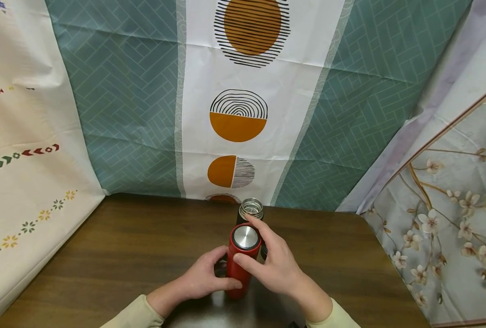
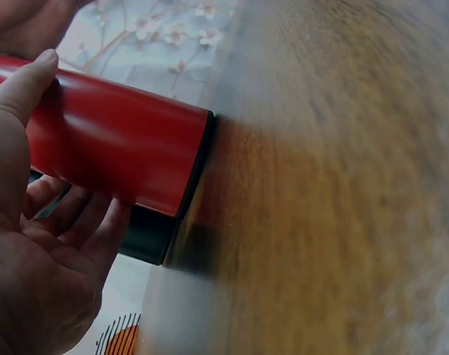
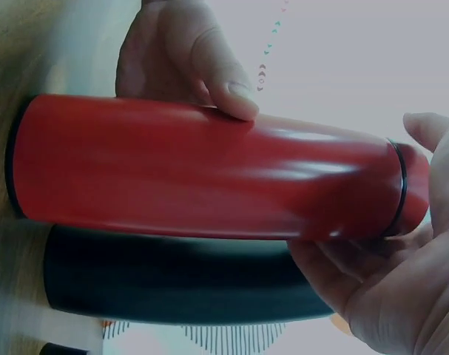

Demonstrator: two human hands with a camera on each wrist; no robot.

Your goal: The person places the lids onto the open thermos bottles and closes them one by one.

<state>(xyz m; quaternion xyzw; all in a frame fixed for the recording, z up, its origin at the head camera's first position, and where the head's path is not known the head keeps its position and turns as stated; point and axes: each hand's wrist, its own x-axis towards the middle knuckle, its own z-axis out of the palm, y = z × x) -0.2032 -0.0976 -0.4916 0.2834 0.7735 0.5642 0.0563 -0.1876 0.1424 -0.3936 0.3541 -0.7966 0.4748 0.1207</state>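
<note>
A red thermos bottle (image 1: 239, 273) stands upright on the table, its lid (image 1: 246, 237) topped with a shiny silver disc. My left hand (image 1: 204, 275) holds the bottle's body from the left, with the thumb (image 2: 33, 85) on the near side and the fingers round the far side. From the right, my right hand (image 1: 280, 264) grips the top round the lid, thumb in front and fingers behind. Right behind it stands a black thermos bottle (image 3: 172, 274), partly hidden, its steel mouth (image 1: 251, 207) uncovered. Whether the red lid is loose cannot be seen.
A small black object (image 3: 63, 349), mostly cut off, lies beside the black bottle on the wooden table (image 1: 144, 241). Patterned cloth (image 1: 128, 100) hangs along the table's back edge, with a cream cloth (image 1: 25, 182) at left and a flowered cloth (image 1: 452, 246) at right.
</note>
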